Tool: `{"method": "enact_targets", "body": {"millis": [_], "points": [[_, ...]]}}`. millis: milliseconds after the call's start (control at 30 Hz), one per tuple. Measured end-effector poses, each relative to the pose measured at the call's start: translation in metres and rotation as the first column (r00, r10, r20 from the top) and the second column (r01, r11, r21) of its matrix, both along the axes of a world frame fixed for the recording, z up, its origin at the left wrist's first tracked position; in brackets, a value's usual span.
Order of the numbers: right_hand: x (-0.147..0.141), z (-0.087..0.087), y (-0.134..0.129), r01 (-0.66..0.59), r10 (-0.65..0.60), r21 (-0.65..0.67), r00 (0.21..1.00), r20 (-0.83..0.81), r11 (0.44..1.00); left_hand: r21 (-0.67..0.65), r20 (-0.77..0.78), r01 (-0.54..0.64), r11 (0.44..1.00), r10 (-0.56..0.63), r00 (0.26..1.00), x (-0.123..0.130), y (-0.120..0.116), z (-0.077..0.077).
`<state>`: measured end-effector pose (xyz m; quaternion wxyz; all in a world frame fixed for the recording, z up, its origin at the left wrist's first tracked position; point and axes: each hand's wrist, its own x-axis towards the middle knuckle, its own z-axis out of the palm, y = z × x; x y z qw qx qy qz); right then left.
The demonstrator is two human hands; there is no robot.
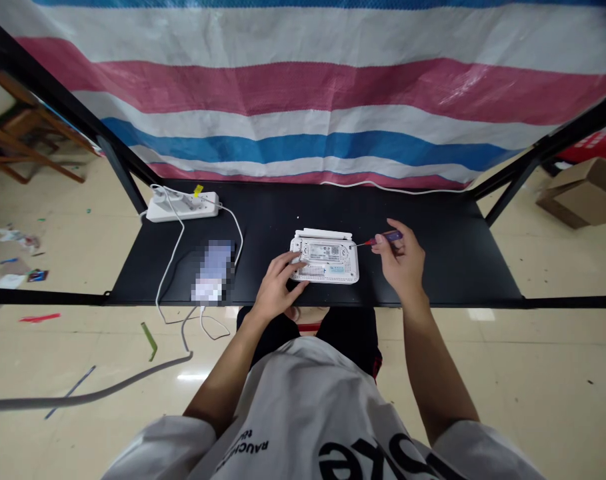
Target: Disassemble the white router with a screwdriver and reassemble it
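A white router (337, 260) lies underside up on the black table, with its label, vent holes and corner screw holes showing. A white antenna bar (325, 234) runs along its far side. My left hand (277, 283) grips the router's left end, fingers over the top and thumb at the near edge. In my right hand (403, 259) is a screwdriver (393, 235) with a purple and red handle, closed between thumb and fingers. Its thin shaft points left, the tip at the router's far right corner; whether it sits in the hole I cannot tell.
On the left of the black table (447, 260) are a white power strip (183, 207) with cables and a blurred-out phone (215, 270) on a charging cord. A striped plastic sheet (303, 87) hangs behind. Black frame bars flank the table; a cardboard box (583, 197) stands right.
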<state>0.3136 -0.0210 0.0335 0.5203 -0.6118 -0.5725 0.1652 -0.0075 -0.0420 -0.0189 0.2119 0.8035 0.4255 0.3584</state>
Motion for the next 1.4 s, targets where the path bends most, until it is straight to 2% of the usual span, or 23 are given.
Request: {"method": "enact_targets", "body": {"millis": [400,600,733,867,933,1067,1233,1333,1400], "points": [[0.003,0.001,0.002,-0.053,0.054,-0.03,0.997,0.062,0.998,-0.014,-0.003,-0.01,1.0,0.01,1.0,0.0,0.0,-0.001],[-0.004,0.012,0.008,-0.182,0.194,-0.074,0.954,0.226,0.98,-0.001,-0.013,-0.007,1.0,0.007,1.0,-0.001,0.0,-0.002],[-0.014,0.008,0.014,-0.296,0.299,-0.048,0.943,0.146,0.954,0.008,-0.024,0.001,1.0,-0.001,1.0,-0.001,-0.001,-0.001],[-0.022,-0.004,0.015,-0.226,0.202,0.097,0.956,0.212,0.969,0.007,-0.025,0.0,1.0,0.0,1.0,-0.001,-0.001,-0.001],[-0.023,-0.007,0.014,-0.247,0.206,0.146,0.946,0.25,0.958,0.004,-0.023,-0.001,1.0,0.001,1.0,-0.001,-0.001,-0.001],[-0.023,-0.009,0.014,-0.315,0.277,0.143,0.931,0.238,0.938,-0.002,-0.027,0.002,1.0,-0.002,1.0,-0.002,0.0,-0.002],[-0.023,-0.013,0.018,-0.199,0.145,0.235,0.962,0.23,0.951,0.001,-0.025,0.002,1.0,-0.002,1.0,-0.002,-0.001,-0.001],[-0.024,-0.014,0.017,-0.252,0.225,0.186,0.962,0.154,0.95,0.0,-0.027,-0.005,1.0,0.005,1.0,-0.002,-0.001,-0.002],[-0.025,-0.015,0.017,-0.253,0.229,0.167,0.962,0.15,0.953,0.005,-0.028,-0.009,1.0,0.009,1.0,-0.002,-0.001,-0.003]]}}
